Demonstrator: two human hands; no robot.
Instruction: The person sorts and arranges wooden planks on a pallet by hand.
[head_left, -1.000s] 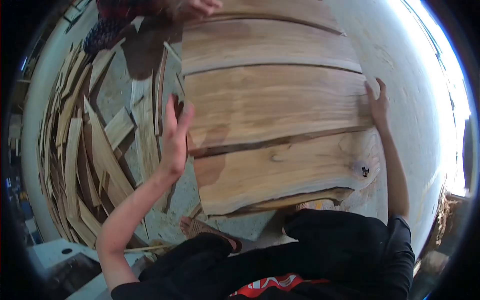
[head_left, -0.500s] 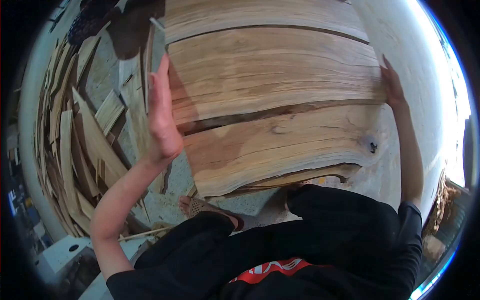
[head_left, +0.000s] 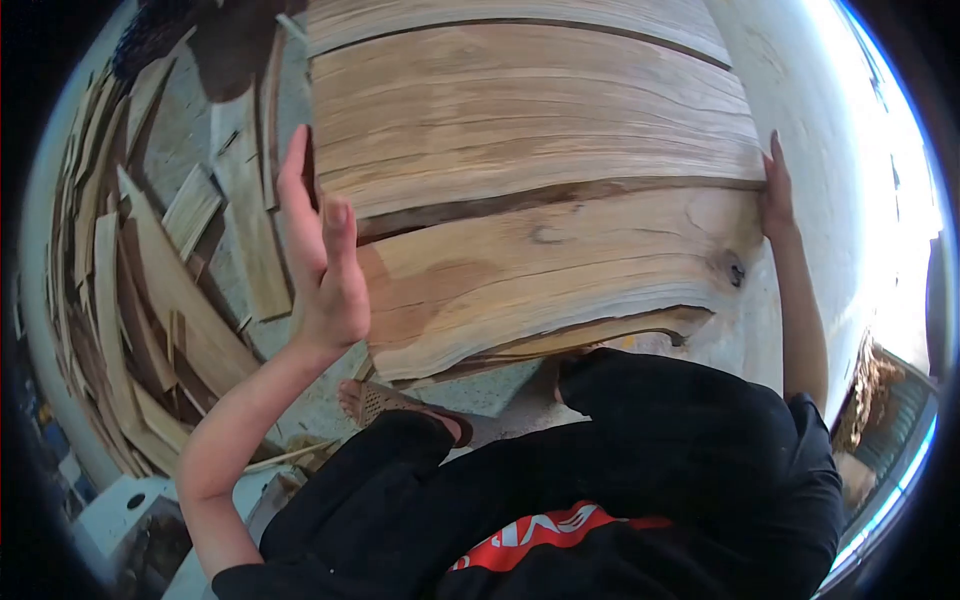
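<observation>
Wide wooden boards point(head_left: 540, 115) lie side by side in front of me, with dark gaps between them. The nearest board point(head_left: 540, 260) has a wavy lower edge and a dark knot at its right end. My left hand point(head_left: 325, 250) is upright at the left ends of the boards, palm toward them, fingers and thumb apart, holding nothing. At the right ends, my right hand point(head_left: 778, 190) rests flat against the edge with its fingers stretched out. Whether my left palm touches the wood is hard to tell.
Long split wood pieces point(head_left: 165, 290) are strewn on the floor at the left. A pale metal surface with a hole point(head_left: 120, 510) is at the lower left. My sandalled foot point(head_left: 385, 403) is below the boards. Wood shavings point(head_left: 865, 395) lie at the right.
My left hand has moved down along the board ends, and its thumb now stands away from the fingers. My right hand has slid toward me, to the gap above the nearest board.
</observation>
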